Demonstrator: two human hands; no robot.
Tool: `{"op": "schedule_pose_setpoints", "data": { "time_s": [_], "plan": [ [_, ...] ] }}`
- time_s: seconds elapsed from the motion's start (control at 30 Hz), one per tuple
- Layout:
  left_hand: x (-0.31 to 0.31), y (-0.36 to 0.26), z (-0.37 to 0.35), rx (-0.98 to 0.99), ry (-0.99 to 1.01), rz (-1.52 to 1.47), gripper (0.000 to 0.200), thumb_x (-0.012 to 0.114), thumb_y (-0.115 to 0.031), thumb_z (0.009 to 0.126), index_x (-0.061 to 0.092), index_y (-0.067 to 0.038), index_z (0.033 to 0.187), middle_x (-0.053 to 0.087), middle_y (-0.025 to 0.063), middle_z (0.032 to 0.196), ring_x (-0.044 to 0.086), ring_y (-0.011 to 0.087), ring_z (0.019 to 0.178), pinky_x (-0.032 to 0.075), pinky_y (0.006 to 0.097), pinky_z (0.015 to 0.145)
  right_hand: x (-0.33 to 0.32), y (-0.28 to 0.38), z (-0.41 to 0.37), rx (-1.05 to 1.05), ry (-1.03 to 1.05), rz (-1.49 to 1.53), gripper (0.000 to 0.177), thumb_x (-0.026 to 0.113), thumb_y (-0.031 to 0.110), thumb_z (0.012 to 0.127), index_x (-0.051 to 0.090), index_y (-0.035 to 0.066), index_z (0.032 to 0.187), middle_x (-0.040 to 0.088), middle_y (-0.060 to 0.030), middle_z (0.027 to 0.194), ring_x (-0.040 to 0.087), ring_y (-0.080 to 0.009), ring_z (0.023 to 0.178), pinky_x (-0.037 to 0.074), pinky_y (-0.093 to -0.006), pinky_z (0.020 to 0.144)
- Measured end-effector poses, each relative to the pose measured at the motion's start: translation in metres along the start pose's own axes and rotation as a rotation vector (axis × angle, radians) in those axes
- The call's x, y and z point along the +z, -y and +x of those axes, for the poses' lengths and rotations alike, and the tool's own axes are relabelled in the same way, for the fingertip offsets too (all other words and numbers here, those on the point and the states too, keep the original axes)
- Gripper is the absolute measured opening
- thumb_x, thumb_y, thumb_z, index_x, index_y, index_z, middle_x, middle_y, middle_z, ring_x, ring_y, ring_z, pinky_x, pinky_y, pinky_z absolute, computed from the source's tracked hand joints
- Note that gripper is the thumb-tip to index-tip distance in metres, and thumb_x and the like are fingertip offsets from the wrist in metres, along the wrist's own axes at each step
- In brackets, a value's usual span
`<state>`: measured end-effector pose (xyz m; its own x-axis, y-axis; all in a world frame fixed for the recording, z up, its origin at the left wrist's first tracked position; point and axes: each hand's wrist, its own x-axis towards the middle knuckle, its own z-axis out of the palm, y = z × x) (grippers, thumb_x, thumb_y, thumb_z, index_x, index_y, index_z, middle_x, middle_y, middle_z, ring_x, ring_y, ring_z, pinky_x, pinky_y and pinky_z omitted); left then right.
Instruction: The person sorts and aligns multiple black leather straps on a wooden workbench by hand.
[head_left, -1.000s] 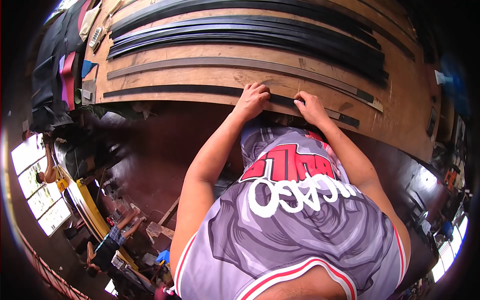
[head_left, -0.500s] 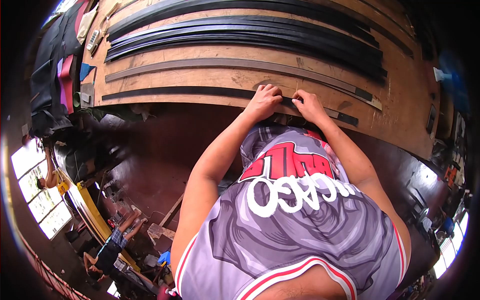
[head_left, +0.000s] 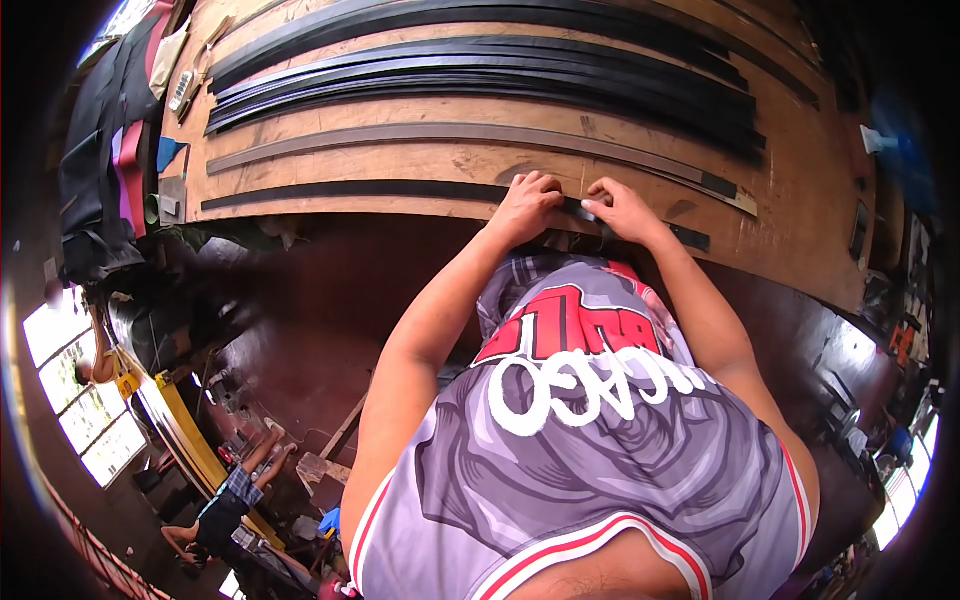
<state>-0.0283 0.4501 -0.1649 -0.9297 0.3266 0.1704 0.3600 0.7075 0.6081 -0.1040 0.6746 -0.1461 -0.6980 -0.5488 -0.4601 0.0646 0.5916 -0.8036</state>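
Note:
A long, narrow black strip [head_left: 350,188], likely leather or a similar sheet material, lies along the near edge of the wooden table [head_left: 400,162]. My left hand [head_left: 528,207] rests on it with curled fingers, holding it against the tabletop. Just to the right, my right hand [head_left: 622,212] pinches the same strip between thumb and fingers; a short dark length shows between the hands. Past my right wrist, a dark strip end [head_left: 690,238] sticks out, and I cannot tell whether it is the same piece. The fingertips are partly hidden.
A brown strip [head_left: 420,131] with a dark end lies just beyond. Farther back are stacked black strips [head_left: 480,75]. A light-coloured remote-like device [head_left: 181,90] sits at the left, near hanging dark sheets [head_left: 95,180]. Another person [head_left: 225,505] is at lower left.
My right hand has turned and shifted slightly, now covering more of the strip to its right. My left hand stays in place. The whole view has shifted a little.

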Motion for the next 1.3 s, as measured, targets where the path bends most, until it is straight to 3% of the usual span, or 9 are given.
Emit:
{"op": "schedule_pose_setpoints", "data": {
  "time_s": [0.07,0.17,0.27,0.37,0.4,0.5,0.7,1.3],
  "plan": [
    [-0.002,0.001,-0.001,0.001,0.014,-0.004,0.021,0.073,-0.013,0.072,0.069,-0.011,0.093,0.062,0.0018,0.104,0.056,0.0239,0.103,0.040,0.0390,0.089,-0.021,0.012,-0.013,0.170,0.157,0.001,0.038,0.073,0.031,0.088,0.066,-0.001,0.108,0.072,-0.0146,0.097,0.069,-0.0227,0.085,0.054,-0.0362,0.076],
    [-0.004,-0.002,0.001,-0.014,0.055,-0.016,0.022,0.071,-0.012,0.074,0.071,-0.013,0.096,0.061,0.0017,0.107,0.054,0.0232,0.107,0.039,0.0386,0.092,-0.032,0.029,-0.019,0.118,0.213,-0.136,0.031,0.068,0.023,0.093,0.065,0.000,0.114,0.069,-0.0075,0.093,0.062,-0.0138,0.084,0.051,-0.0300,0.072],
    [-0.004,-0.002,0.001,-0.021,0.079,-0.012,0.021,0.070,-0.012,0.076,0.071,-0.013,0.097,0.061,0.0017,0.108,0.053,0.0229,0.109,0.039,0.0386,0.093,-0.036,0.014,-0.004,0.217,0.294,0.069,0.032,0.067,0.019,0.093,0.064,-0.001,0.118,0.069,-0.0072,0.097,0.061,-0.0130,0.086,0.050,-0.0292,0.076],
    [-0.004,-0.002,-0.001,-0.016,0.074,-0.007,0.021,0.070,-0.012,0.077,0.071,-0.012,0.097,0.061,0.0019,0.108,0.053,0.0230,0.110,0.038,0.0388,0.094,-0.049,-0.002,-0.005,0.100,0.380,0.154,0.032,0.066,0.017,0.093,0.064,-0.001,0.119,0.069,-0.0074,0.098,0.062,-0.0134,0.086,0.050,-0.0284,0.080],
    [-0.004,-0.002,-0.001,-0.013,0.070,-0.008,0.021,0.070,-0.012,0.077,0.071,-0.012,0.098,0.061,0.0020,0.108,0.053,0.0230,0.110,0.038,0.0388,0.094,-0.056,0.001,-0.011,0.083,0.369,0.027,0.033,0.065,0.014,0.092,0.063,-0.001,0.121,0.069,-0.0077,0.096,0.062,-0.0117,0.089,0.050,-0.0270,0.082],
    [-0.003,-0.004,-0.003,-0.006,0.043,0.002,0.021,0.070,-0.012,0.077,0.070,-0.012,0.098,0.061,0.0022,0.109,0.053,0.0235,0.111,0.039,0.0390,0.095,-0.062,0.016,-0.023,0.102,0.286,-0.230,0.031,0.064,0.012,0.092,0.064,0.001,0.121,0.071,-0.0120,0.100,0.066,-0.0179,0.094,0.050,-0.0297,0.087],
    [0.001,-0.005,-0.007,0.050,-0.040,0.053,0.021,0.072,-0.010,0.076,0.068,-0.011,0.096,0.063,0.0025,0.109,0.056,0.0253,0.108,0.041,0.0406,0.091,-0.048,-0.005,-0.028,-0.169,0.047,-0.251,0.027,0.060,0.012,0.092,0.065,0.001,0.116,0.071,-0.0165,0.110,0.066,-0.0327,0.106,0.049,-0.0379,0.094],
    [0.008,-0.005,-0.006,0.104,-0.040,0.137,0.017,0.068,-0.015,0.079,0.067,-0.012,0.096,0.064,0.0011,0.112,0.056,0.0227,0.106,0.042,0.0398,0.091,-0.042,-0.027,-0.020,-0.112,0.029,-0.194,0.023,0.063,0.014,0.092,0.072,0.002,0.108,0.073,-0.0153,0.104,0.069,-0.0269,0.098,0.051,-0.0347,0.088]
  ]
}}
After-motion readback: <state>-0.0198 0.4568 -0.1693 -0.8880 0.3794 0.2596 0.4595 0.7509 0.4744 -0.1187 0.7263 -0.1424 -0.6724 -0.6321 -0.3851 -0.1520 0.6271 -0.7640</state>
